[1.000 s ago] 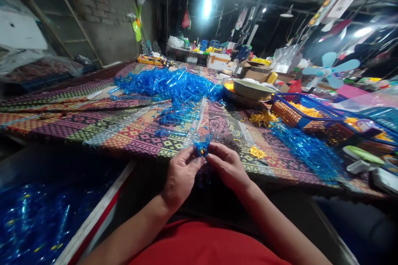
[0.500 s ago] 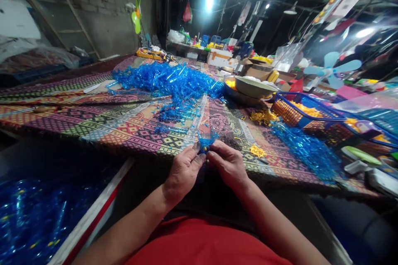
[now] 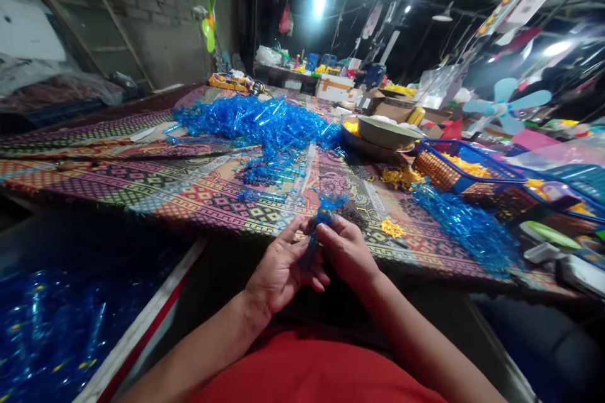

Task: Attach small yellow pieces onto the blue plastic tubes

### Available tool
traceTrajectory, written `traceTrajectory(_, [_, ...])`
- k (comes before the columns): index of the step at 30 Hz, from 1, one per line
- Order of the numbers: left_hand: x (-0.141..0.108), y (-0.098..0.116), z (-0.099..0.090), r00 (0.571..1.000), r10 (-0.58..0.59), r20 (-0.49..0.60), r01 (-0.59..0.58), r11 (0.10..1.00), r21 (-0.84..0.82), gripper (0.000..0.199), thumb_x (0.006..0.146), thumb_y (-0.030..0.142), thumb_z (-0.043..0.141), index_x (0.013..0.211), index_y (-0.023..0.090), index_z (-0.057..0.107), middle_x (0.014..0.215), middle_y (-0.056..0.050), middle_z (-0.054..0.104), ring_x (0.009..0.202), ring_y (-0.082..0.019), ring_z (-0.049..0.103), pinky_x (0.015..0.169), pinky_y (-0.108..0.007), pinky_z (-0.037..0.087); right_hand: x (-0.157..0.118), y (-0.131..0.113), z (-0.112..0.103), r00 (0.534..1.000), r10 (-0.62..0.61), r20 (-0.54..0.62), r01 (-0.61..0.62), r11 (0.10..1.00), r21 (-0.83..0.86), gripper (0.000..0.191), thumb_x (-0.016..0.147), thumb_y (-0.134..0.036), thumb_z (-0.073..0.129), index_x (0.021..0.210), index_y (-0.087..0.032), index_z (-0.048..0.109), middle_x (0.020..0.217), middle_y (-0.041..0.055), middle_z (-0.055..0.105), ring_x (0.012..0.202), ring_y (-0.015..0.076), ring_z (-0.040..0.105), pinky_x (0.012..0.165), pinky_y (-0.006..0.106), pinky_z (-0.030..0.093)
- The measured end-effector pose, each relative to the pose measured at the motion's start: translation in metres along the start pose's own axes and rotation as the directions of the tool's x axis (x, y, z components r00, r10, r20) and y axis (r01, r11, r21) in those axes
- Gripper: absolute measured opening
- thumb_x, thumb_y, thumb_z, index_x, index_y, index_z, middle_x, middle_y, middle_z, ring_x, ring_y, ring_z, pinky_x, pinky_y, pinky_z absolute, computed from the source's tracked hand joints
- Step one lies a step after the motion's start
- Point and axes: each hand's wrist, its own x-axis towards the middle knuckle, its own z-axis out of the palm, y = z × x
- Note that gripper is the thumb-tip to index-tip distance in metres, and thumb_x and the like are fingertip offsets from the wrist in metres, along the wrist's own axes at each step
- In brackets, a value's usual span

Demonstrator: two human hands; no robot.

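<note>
Between the thumb and fingers of my right hand [image 3: 347,249] is a clear blue plastic piece [image 3: 325,214], tilted, with a small yellow bit near its flared top end. My left hand [image 3: 278,264] is open beside it, palm partly turned up and fingers apart, the fingertips close to the piece's lower part; whether they touch it I cannot tell. Just beyond the hands lies a patch of small dark bits [image 3: 352,215] on the patterned cloth [image 3: 217,201]. A little pile of yellow parts [image 3: 392,228] is to the right of my right hand.
A big heap of blue plastic pieces [image 3: 265,119] covers the table's middle, with more blue pieces [image 3: 467,230] at the right. Bowls [image 3: 387,132], a blue basket [image 3: 466,186] and a fan [image 3: 505,104] stand on the right. Below left, a container holds many blue pieces [image 3: 51,327].
My left hand has let its grip loosen and its fingers have spread. The blue piece has tilted and shifted slightly up and right in my right hand.
</note>
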Motion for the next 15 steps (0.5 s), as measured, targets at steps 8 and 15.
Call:
traceTrajectory(8, [0.004, 0.022, 0.012, 0.923, 0.377, -0.079, -0.288, 0.813, 0.507, 0.024, 0.074, 0.027, 0.065, 0.094, 0.016, 0.067, 0.094, -0.006, 0.068, 0.09, -0.02, 0.062, 0.082, -0.029, 0.049, 0.001, -0.011, 0.0, 0.962, -0.253, 0.099, 0.264, 0.782, -0.564, 0.017, 0.079, -0.034, 0.059, 0.074, -0.018, 0.058, 0.068, 0.0005, 0.055, 0.066, 0.0143, 0.051, 0.065, 0.026, 0.042])
traceTrajectory(15, [0.015, 0.028, 0.022, 0.866, 0.434, -0.251, -0.413, 0.901, 0.132, 0.017, 0.074, 0.026, 0.065, 0.085, 0.014, 0.059, 0.077, -0.004, 0.067, 0.072, -0.016, 0.066, 0.073, -0.031, 0.05, -0.006, 0.001, 0.008, 0.948, -0.273, 0.165, 0.308, 0.647, -0.697, 0.024, 0.086, -0.035, 0.047, 0.068, -0.02, 0.052, 0.064, 0.0011, 0.053, 0.06, 0.0142, 0.047, 0.058, 0.026, 0.037])
